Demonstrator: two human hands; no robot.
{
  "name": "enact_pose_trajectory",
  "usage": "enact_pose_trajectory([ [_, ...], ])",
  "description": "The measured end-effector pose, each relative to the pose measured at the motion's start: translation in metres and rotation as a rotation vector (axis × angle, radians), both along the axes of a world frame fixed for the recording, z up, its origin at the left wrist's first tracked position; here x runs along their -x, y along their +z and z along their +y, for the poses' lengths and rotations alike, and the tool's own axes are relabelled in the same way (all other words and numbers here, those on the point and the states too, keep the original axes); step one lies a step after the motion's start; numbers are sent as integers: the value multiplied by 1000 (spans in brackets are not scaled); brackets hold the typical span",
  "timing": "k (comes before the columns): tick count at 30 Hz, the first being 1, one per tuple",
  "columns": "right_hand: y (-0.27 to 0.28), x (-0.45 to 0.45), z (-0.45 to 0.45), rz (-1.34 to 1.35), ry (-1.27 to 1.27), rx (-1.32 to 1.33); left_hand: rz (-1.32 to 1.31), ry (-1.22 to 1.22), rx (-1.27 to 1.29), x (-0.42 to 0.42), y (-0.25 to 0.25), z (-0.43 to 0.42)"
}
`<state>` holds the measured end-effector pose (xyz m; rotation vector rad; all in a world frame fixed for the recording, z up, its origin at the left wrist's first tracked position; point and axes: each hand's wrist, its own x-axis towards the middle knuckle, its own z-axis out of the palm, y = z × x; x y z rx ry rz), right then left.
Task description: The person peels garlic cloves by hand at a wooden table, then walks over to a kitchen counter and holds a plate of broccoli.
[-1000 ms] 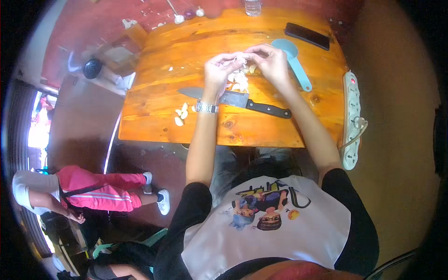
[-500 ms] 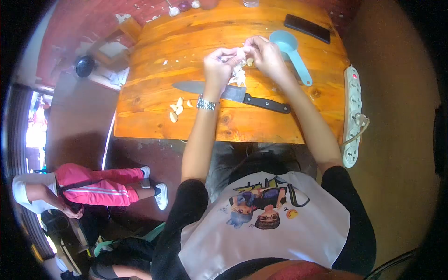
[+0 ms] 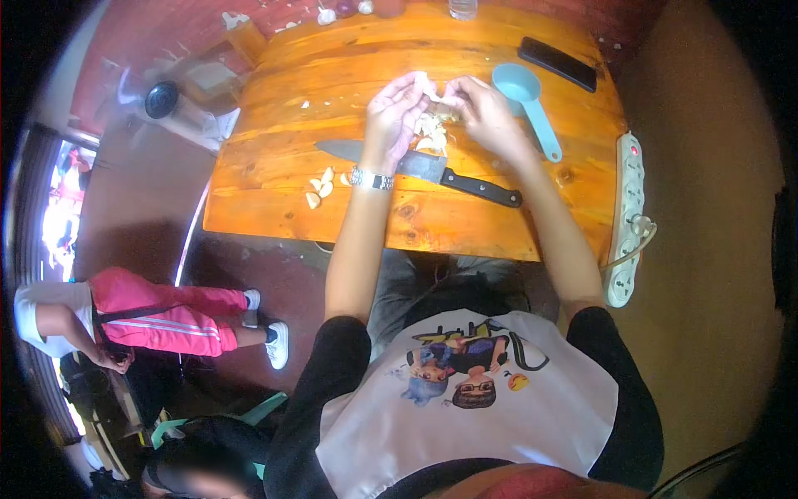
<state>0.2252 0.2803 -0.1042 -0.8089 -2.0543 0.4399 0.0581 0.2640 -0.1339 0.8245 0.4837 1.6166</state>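
Note:
My left hand, a metal-banded watch on its wrist, is closed on a pale garlic clove at its fingertips. Close beside it, my right hand pinches a strip of garlic skin at the clove's lower side. Loose garlic skins and pieces lie on the table below both hands. A knife with a black handle lies crosswise under my left wrist, its blade pointing left. Several garlic cloves are grouped left of the watch.
On the wooden table are a light-blue measuring cup, a black phone and a clear glass. Garlic bulbs sit at the back edge. A power strip runs along the right side. A person stands at left.
My left hand has turned, showing more of its palm, and the clove has tipped up. My right hand has drawn slightly away from it. The whole view has shifted a little.

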Motion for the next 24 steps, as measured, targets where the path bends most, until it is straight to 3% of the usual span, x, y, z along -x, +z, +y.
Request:
enact_pose_trajectory([
  [4, -1, -4, 6, 11, -104, 237, -14, -12, -8, -3, 2, -2],
  [7, -4, 5, 0, 172, -149, 235, 235, 92, -11, -6, 1, -3],
  [10, -4, 6, 3, 152, -78, 102, 418, 212, -101, -10, 3, -4],
  [13, -4, 6, 4, 21, -125, 71, 447, 231, -131, -13, 7, -7],
  [24, 1, 6, -2, 16, -151, -5, 464, 293, -129, -21, 4, -8],
])
